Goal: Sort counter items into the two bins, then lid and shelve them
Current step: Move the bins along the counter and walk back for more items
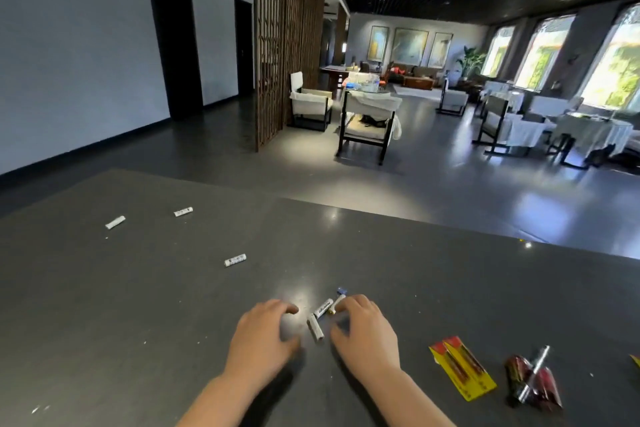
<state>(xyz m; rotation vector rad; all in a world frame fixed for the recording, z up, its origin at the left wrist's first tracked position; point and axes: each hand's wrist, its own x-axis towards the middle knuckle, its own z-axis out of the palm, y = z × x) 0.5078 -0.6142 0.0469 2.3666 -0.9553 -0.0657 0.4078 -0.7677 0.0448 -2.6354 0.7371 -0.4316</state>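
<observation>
Both hands low on the dark counter [415, 270], palms down, fingers curled, cupped toward each other around a small cluster of batteries. Left hand [263, 333] loosely open, fingertips resting near the surface, gripping nothing visible. Right hand [363, 329] likewise curled; index finger touching or just beside the upper end of the cluster; whether anything is pinched, cannot tell.

Between the hands: white battery with dark lettering [323, 308] lying diagonally; a second white battery [316, 328] below it, ends meeting or nearly so; a third cell with a gold tip [337, 302] partly under the right fingertips. Small blue object [342, 289] just beyond the cluster, too small to identify.

Right of the right hand, apart from it: yellow-and-red battery pack [462, 371] lying flat. Further right, a crumpled dark red wrapper [533, 383] with a silvery rod-like piece across it. Yellow fragment cut off at the right frame edge [635, 360].

Left and ahead, well apart from the hands: loose white battery [235, 259] mid-counter; two more, [183, 211] and [115, 222], near the far left edge. Wide bare surface between these and the cluster.

Far counter edge running diagonally, stepped, floor beyond. No bins in view.
</observation>
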